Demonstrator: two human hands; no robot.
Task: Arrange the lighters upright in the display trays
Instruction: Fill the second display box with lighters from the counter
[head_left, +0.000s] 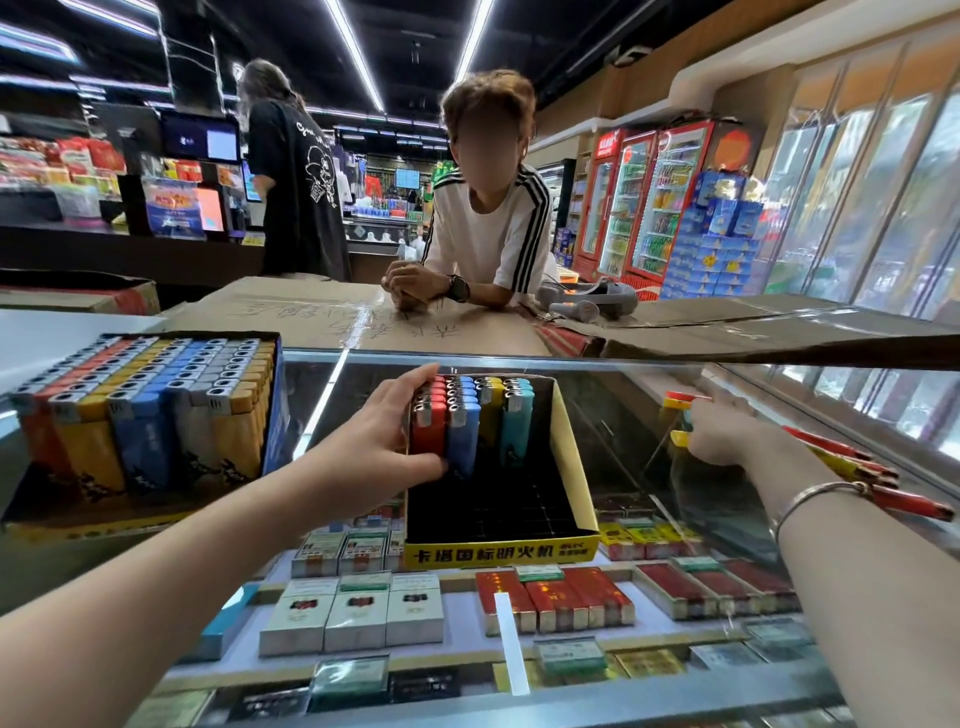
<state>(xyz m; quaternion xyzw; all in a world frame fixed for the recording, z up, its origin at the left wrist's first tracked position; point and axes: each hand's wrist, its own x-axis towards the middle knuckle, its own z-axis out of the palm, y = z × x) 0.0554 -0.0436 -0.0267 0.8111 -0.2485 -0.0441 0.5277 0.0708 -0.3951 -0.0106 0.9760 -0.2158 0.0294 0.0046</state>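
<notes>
left hand (382, 434) holding cardboard tray (574, 457), glossy lighters (470, 421)

Glossy glass counter (649, 415), cardboard tray (571, 452)

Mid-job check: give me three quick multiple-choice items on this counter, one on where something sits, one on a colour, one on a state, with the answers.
1. Where is the full tray relative to the yellow tray?
A. To its left
B. To its right
C. Stacked on it

2. What colour is the front lighter nearest the left hand?
A. Green
B. Red
C. White

3. How full is the yellow tray?
A. Completely full
B. Holding no lighters
C. Filled only at the back

Answers:
1. A, the full tray stands at the counter's left end.
2. B, the red lighter stands at the front left of the rows, beside a blue lighter.
3. C, lighters stand upright at the far end, while the black slots toward the front are bare.
</notes>
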